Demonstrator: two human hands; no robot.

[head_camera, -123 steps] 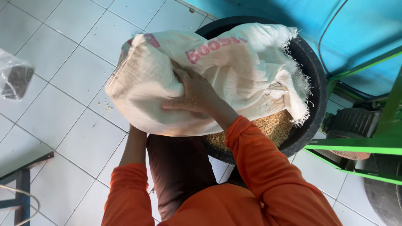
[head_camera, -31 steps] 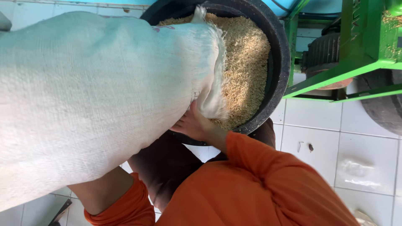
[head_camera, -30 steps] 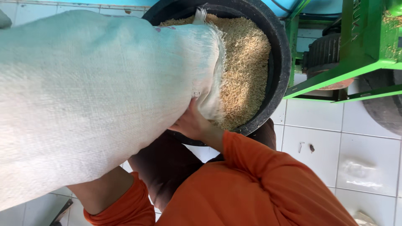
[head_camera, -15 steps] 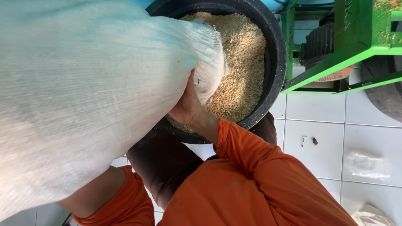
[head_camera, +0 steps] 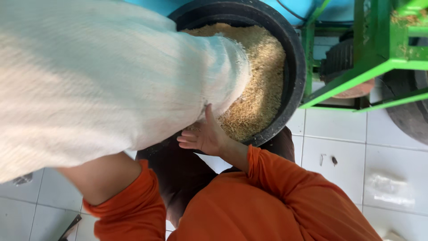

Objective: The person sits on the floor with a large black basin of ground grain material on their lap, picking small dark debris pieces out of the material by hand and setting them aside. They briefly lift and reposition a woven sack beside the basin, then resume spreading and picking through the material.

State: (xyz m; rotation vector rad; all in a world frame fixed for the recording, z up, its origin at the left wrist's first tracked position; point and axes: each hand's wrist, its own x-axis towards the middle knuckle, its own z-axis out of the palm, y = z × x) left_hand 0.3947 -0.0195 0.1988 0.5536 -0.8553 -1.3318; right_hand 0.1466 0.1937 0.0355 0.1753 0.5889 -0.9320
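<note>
Sack (head_camera: 102, 85) was tipped mouth-down over tub (head_camera: 296, 67) so grain (head_camera: 263, 80) fell inside. Right hand (head_camera: 203, 136) was spread flat under the sack near its mouth, gripping nothing, propping it. Left hand was hidden behind the sack; grip couldn't be told.

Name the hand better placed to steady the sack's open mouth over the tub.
Right. The right hand lies open under the white sack, beside its mouth over the black tub of grain. The left hand is hidden behind the sack.
</note>
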